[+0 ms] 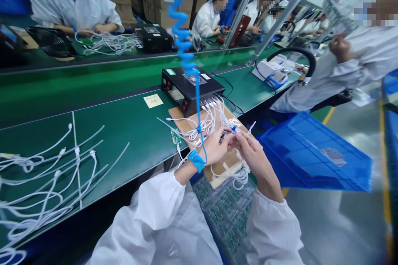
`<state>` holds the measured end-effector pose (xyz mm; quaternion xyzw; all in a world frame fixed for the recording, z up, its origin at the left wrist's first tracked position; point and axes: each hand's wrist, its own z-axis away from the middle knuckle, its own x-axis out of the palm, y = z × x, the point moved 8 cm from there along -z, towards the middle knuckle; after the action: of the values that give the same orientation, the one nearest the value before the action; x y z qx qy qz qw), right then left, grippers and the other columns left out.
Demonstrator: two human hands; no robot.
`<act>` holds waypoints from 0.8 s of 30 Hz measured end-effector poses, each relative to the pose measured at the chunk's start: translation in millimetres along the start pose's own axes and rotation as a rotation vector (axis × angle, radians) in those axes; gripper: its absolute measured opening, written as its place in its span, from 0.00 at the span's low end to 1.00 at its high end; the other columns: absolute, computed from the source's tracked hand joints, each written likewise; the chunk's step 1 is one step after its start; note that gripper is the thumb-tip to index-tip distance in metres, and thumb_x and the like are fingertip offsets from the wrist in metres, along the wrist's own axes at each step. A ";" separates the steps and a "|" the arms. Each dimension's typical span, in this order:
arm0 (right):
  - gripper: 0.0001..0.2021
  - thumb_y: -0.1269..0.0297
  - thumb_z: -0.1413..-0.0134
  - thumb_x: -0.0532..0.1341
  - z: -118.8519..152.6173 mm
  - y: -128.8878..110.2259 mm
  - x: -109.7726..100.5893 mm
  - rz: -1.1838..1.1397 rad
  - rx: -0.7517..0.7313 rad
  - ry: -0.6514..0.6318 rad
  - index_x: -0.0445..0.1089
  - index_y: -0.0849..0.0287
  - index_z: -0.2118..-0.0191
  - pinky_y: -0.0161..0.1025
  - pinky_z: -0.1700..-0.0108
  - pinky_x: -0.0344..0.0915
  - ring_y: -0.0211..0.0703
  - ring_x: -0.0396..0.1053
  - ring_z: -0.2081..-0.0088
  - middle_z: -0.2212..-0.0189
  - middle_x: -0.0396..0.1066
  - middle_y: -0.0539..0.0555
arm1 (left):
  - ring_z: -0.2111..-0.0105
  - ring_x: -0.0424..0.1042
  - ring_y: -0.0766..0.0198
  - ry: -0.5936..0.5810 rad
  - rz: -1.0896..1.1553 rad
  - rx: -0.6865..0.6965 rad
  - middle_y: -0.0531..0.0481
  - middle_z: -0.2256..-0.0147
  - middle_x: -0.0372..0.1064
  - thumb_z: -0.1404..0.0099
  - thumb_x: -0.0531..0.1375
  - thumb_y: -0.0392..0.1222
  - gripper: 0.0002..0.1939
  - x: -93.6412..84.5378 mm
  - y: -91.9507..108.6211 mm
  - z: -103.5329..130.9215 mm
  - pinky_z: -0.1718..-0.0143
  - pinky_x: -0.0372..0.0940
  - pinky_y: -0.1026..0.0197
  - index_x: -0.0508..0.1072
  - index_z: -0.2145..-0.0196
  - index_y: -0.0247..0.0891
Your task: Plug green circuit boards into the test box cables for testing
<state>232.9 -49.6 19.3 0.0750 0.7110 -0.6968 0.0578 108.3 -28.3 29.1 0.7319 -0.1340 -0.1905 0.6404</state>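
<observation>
The fingers of the left hand [215,147] are curling around a small circuit board [224,136], holding it above the cardboard [177,114]. The fingertips of the right hand [254,154] are drawing narrowly together at the board's right side; whether they are gripping it or a cable, I cannot tell. A blue wrist strap [197,161] is circling the left wrist. White cables [209,125] are lying tangled just beyond the hands, leading into the near black box [207,90]. A green board [176,136] is lying left of the hands, by the cardboard's edge. Packed green boards [222,209] are lying below, on the near side. Farther left, loose white cables [57,175] are spreading over the green table [130,120], and a yellow note [153,100] is lying beside the box. To the right, a blue bin [320,153] is standing. On the far left, a co-worker [77,12] is sitting behind more cables.
</observation>
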 end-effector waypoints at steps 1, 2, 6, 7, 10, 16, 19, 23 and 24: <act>0.21 0.40 0.38 0.62 -0.8 3.7 0.1 -0.005 0.002 -0.014 0.73 0.55 0.66 0.42 0.61 0.73 0.43 0.74 0.68 0.70 0.75 0.52 | 0.58 0.75 0.58 -0.004 -0.002 -0.002 0.45 0.59 0.75 0.25 0.53 0.43 0.12 0.6 -1.5 1.1 0.49 0.68 0.54 0.71 0.50 0.38; 0.20 0.40 0.38 0.62 -1.7 7.2 0.3 -0.018 0.005 -0.026 0.73 0.54 0.65 0.43 0.60 0.73 0.44 0.74 0.67 0.69 0.76 0.52 | 0.57 0.75 0.57 -0.001 -0.008 0.002 0.45 0.58 0.76 0.25 0.53 0.43 0.12 0.5 -2.0 2.2 0.48 0.68 0.53 0.70 0.49 0.37; 0.18 0.43 0.40 0.63 -5.3 16.0 -0.8 -0.099 0.019 -0.032 0.75 0.54 0.63 0.45 0.58 0.76 0.48 0.77 0.63 0.67 0.78 0.54 | 0.49 0.73 0.54 0.031 -0.106 0.065 0.43 0.51 0.74 0.26 0.54 0.42 0.13 -3.3 4.1 6.6 0.43 0.65 0.51 0.72 0.48 0.39; 0.18 0.44 0.40 0.63 -5.8 16.9 -1.0 -0.101 0.028 -0.030 0.75 0.54 0.63 0.45 0.58 0.76 0.50 0.77 0.61 0.66 0.78 0.54 | 0.49 0.73 0.54 0.034 -0.139 0.076 0.42 0.51 0.74 0.26 0.54 0.42 0.14 -3.8 5.7 7.9 0.42 0.65 0.51 0.72 0.47 0.39; 0.15 0.47 0.42 0.63 -6.1 18.5 -1.0 -0.100 0.071 -0.034 0.75 0.55 0.63 0.46 0.56 0.77 0.53 0.78 0.57 0.66 0.79 0.56 | 0.50 0.73 0.53 0.019 -0.215 0.066 0.43 0.52 0.72 0.25 0.53 0.44 0.16 -3.2 6.8 11.7 0.43 0.66 0.50 0.71 0.44 0.42; 0.09 0.55 0.47 0.63 -4.6 16.9 2.0 -0.243 0.115 -0.065 0.75 0.55 0.67 0.47 0.54 0.78 0.55 0.79 0.55 0.65 0.80 0.56 | 0.49 0.72 0.55 -0.014 -0.230 0.076 0.43 0.51 0.70 0.25 0.52 0.43 0.17 -1.5 10.5 17.6 0.43 0.67 0.51 0.70 0.43 0.43; 0.08 0.56 0.48 0.64 -4.0 16.5 3.7 -0.284 0.128 -0.099 0.76 0.54 0.66 0.47 0.54 0.77 0.56 0.79 0.55 0.65 0.80 0.56 | 0.49 0.72 0.55 -0.010 -0.228 0.067 0.44 0.51 0.69 0.26 0.52 0.43 0.16 -1.6 11.4 19.2 0.43 0.67 0.50 0.71 0.44 0.43; 0.09 0.56 0.48 0.63 -4.4 19.3 4.5 -0.294 0.156 -0.143 0.76 0.54 0.64 0.47 0.56 0.77 0.56 0.78 0.56 0.66 0.79 0.55 | 0.52 0.72 0.56 0.018 -0.231 0.085 0.44 0.52 0.68 0.25 0.53 0.46 0.17 -0.1 11.7 20.9 0.45 0.69 0.51 0.71 0.44 0.44; 0.09 0.55 0.49 0.64 -4.8 20.2 3.6 -0.294 0.158 -0.142 0.76 0.54 0.65 0.47 0.57 0.77 0.56 0.78 0.56 0.66 0.79 0.55 | 0.52 0.72 0.56 0.018 -0.234 0.092 0.44 0.52 0.68 0.25 0.52 0.46 0.17 1.0 11.2 21.2 0.45 0.69 0.51 0.71 0.43 0.44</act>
<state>233.2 -44.3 -1.1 -0.0749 0.6514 -0.7551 -0.0006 100.2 -49.1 37.8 0.7728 -0.0502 -0.2510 0.5807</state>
